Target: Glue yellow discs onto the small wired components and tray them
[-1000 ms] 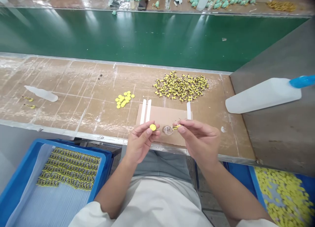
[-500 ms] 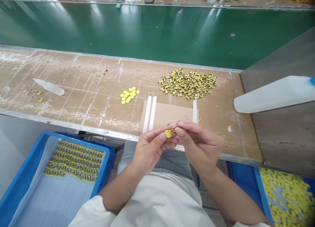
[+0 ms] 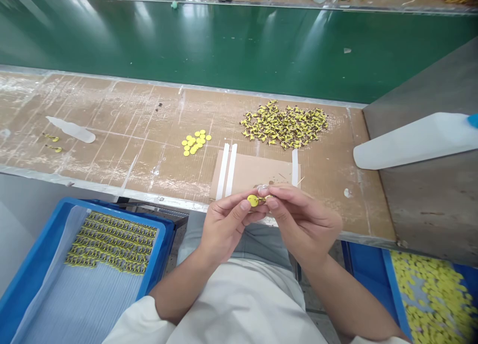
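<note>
Both hands meet just above the near edge of the bench. My left hand (image 3: 226,227) pinches a small round yellow disc (image 3: 253,200) between thumb and fingers. Opposite it, my right hand (image 3: 306,224) has thumb and fingertips closed on a small yellow-and-dark piece (image 3: 267,198) touching the disc; the fingers hide most of it. Below the hands lies a cardboard sheet (image 3: 257,167) with white tape strips. Behind it spreads a heap of small yellow-and-brown figures (image 3: 286,125). A group of loose yellow discs (image 3: 194,144) lies to the left.
A white bottle (image 3: 411,141) juts in from the right, by a grey panel (image 3: 429,204). A clear plastic dropper bottle (image 3: 70,130) lies at left. A blue tray (image 3: 160,244) holds rows of pieces; a blue bin (image 3: 398,296) holds yellow discs. A green strip (image 3: 224,50) runs behind.
The yellow disc has turned slightly and shows more of its round face. My hands have barely moved, with the fingers still pinched together. The view has shifted slightly.
</note>
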{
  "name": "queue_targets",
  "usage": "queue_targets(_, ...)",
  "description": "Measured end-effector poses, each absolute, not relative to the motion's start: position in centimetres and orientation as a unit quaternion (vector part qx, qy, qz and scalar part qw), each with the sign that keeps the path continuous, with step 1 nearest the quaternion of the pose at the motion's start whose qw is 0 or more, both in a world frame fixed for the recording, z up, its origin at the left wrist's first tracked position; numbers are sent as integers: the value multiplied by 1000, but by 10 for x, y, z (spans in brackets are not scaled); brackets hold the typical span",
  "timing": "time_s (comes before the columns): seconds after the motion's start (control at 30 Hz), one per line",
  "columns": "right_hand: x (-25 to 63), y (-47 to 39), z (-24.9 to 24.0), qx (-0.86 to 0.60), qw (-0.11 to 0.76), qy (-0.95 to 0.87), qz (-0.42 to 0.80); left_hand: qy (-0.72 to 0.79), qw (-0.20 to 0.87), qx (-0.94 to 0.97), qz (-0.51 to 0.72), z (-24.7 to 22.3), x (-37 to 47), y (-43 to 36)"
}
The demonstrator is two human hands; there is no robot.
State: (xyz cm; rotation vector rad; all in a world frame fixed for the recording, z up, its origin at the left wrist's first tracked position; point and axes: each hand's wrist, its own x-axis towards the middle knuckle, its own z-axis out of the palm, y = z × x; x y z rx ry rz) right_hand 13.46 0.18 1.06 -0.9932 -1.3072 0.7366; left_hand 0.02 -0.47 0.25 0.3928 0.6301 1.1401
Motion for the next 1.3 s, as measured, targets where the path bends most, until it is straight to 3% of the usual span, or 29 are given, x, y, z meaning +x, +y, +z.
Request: queue_targets(1.3,140,5,4,-407,600,-631,275,355,752,161,531,-1,4,-7)
